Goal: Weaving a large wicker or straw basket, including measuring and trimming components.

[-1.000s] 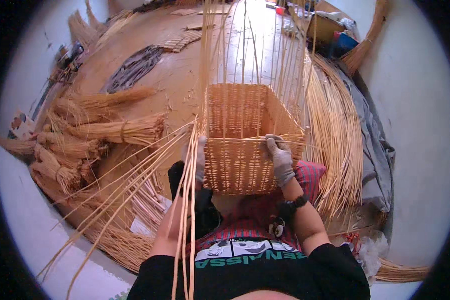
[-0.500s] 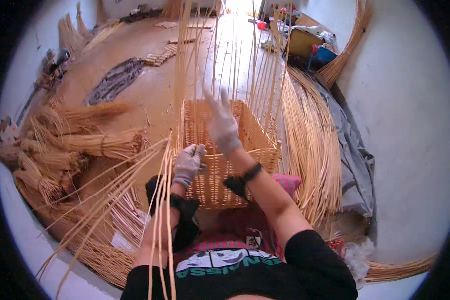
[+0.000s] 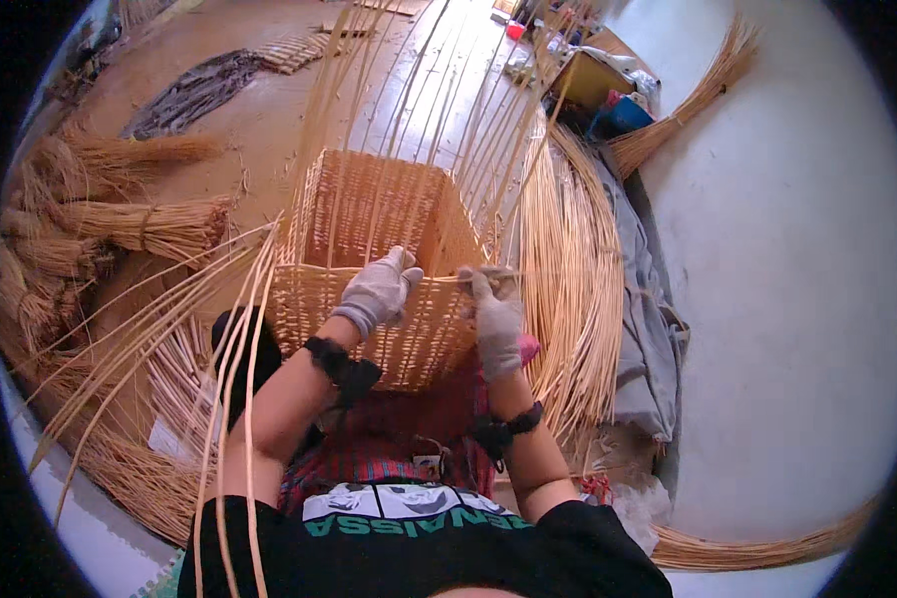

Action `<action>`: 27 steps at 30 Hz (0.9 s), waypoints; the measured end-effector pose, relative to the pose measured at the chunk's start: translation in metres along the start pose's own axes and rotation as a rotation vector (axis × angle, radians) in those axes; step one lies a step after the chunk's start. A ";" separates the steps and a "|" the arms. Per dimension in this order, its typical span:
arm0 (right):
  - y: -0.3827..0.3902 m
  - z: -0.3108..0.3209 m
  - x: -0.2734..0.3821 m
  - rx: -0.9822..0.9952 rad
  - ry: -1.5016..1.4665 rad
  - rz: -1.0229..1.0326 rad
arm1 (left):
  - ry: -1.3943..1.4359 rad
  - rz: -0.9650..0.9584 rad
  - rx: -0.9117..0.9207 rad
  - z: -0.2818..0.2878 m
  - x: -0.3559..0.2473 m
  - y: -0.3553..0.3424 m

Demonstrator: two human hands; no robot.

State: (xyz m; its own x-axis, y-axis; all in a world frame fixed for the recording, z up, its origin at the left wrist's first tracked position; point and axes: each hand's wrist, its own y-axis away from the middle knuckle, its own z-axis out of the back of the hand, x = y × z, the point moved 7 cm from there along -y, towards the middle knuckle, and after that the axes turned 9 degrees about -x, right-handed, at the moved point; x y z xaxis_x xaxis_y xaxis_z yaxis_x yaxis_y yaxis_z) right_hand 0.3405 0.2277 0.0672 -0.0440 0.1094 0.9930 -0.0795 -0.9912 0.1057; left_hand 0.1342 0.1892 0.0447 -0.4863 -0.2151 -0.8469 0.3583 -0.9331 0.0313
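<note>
A tan woven basket [image 3: 414,349] stands in front of me with tall upright canes [image 3: 439,110] rising from its walls. My left hand [image 3: 374,291], in a pale glove, is closed on the front rim near the middle. My right hand [image 3: 493,314], also gloved, is at the front right corner, its fingers curled on a thin cane strand along the rim, partly blurred. Loose long canes [image 3: 206,478] fan out from the basket's left side past my left forearm. A red checked cloth [image 3: 379,429] shows beneath the basket.
Tied cane bundles [image 3: 140,224] lie at left. Long pale canes [image 3: 558,289] lie at right on grey cloth [image 3: 638,379] beside the wall. Farther back are a blue tub [image 3: 623,115], wooden slats [image 3: 284,55], dark cloth [image 3: 189,90] and another bundle [image 3: 678,120] against the wall.
My right hand, raised with fingers spread half a second ago, has come down to the rim's right. My left hand has moved rightward along the rim. The view has shifted, moving the basket leftward.
</note>
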 end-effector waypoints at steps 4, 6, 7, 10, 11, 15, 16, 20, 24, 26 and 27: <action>-0.012 -0.087 0.101 -0.055 0.497 1.160 | -0.170 -0.043 -0.231 -0.019 0.021 -0.011; -0.016 -0.078 0.113 -0.045 0.427 1.121 | -0.086 0.082 -0.081 -0.013 0.001 -0.008; -0.014 -0.059 0.109 0.016 0.232 0.955 | -0.035 0.095 -0.079 -0.009 0.008 -0.007; -0.021 0.032 0.024 -0.077 -0.264 0.689 | -0.003 -0.078 -0.260 0.006 -0.019 0.017; -0.029 0.052 0.008 -0.172 -0.213 0.614 | -0.008 -0.053 -0.326 0.008 -0.027 0.025; -0.049 0.065 0.000 -0.150 0.034 0.553 | -0.241 -0.583 -0.333 -0.026 -0.089 0.060; -0.054 0.057 0.015 -0.090 0.037 0.674 | -0.300 -0.474 -0.192 -0.056 -0.090 0.056; -0.111 0.064 -0.029 -0.017 -0.064 0.269 | -0.496 -0.418 -0.056 -0.094 -0.084 0.039; -0.087 0.063 -0.072 0.018 -0.404 -0.028 | -0.533 -0.465 -0.050 -0.097 -0.070 0.038; -0.085 0.071 -0.071 0.056 -0.240 0.007 | -0.176 -0.516 0.000 -0.068 -0.074 0.054; -0.074 0.070 -0.071 0.011 -0.130 -0.016 | 0.079 -0.484 0.029 -0.049 -0.059 0.062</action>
State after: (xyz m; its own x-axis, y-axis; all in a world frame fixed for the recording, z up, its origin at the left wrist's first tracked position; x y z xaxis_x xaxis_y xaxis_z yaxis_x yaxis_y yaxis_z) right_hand 0.4196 0.2883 -0.0076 0.0862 0.1158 0.9895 -0.0681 -0.9902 0.1218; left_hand 0.2238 0.1585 0.0705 -0.5295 0.2661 -0.8055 0.0836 -0.9285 -0.3617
